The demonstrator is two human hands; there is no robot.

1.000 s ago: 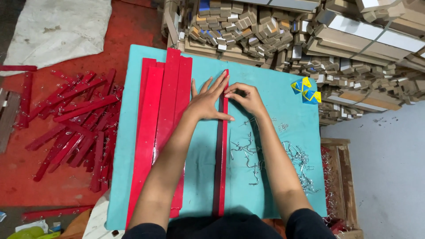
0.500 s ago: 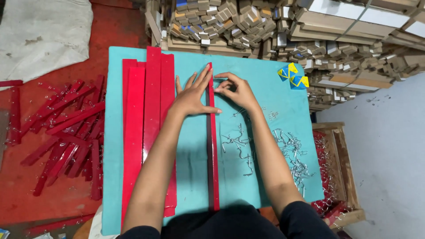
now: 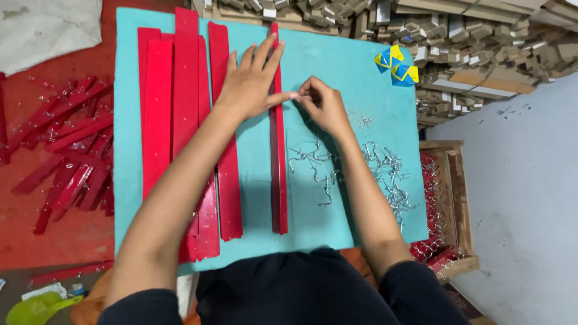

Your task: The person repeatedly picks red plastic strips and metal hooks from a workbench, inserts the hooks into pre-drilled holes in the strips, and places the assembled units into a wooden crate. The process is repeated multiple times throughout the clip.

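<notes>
**Red strip pinned flat, small metal piece pinched at its edge**

Red and narrow, the single strip (image 3: 277, 129) lies lengthwise down the middle of the teal board (image 3: 373, 102), its far end reaching the board's far edge. The left hand (image 3: 250, 81) rests flat on it, fingers spread wide, thumb stretched toward the right hand (image 3: 322, 105), whose fingertips are pinched narrow on something too small to make out, just beside the strip's right edge. Loose wire hooks (image 3: 373, 171) are scattered toward the board's right edge; wider red strips (image 3: 180, 114) lie stacked along its left side.

The pinched piece could slip and drop among the hooks. The strip could skew if the flat palm eases its pressure, since nothing else holds it.

Against the picture half a second ago, the left hand's fingers have fanned wider, and the right hand sits slightly nearer the person.
</notes>
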